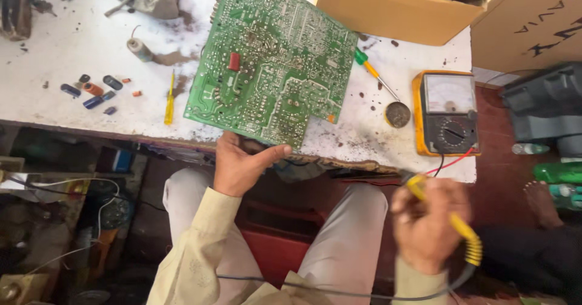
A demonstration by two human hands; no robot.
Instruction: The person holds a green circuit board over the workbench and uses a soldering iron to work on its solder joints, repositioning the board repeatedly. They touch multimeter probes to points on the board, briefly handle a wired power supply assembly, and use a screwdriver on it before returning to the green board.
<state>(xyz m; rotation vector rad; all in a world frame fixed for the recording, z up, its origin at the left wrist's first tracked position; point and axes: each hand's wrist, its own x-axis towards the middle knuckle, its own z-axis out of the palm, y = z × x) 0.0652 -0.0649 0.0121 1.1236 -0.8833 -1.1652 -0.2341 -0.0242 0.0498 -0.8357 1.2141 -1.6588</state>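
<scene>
Right hand (429, 226) motion-blurred, yellow tool (451, 223) tip hidden in its grip, cardboard box (394, 8) cropped at top edge

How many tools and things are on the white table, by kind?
Green circuit board, gripped by the left hand: 1
Screwdrivers, one yellow, one green-handled: 2
Meter: 1
Cardboard box: 1
Round tin: 1
Total: 6
</scene>
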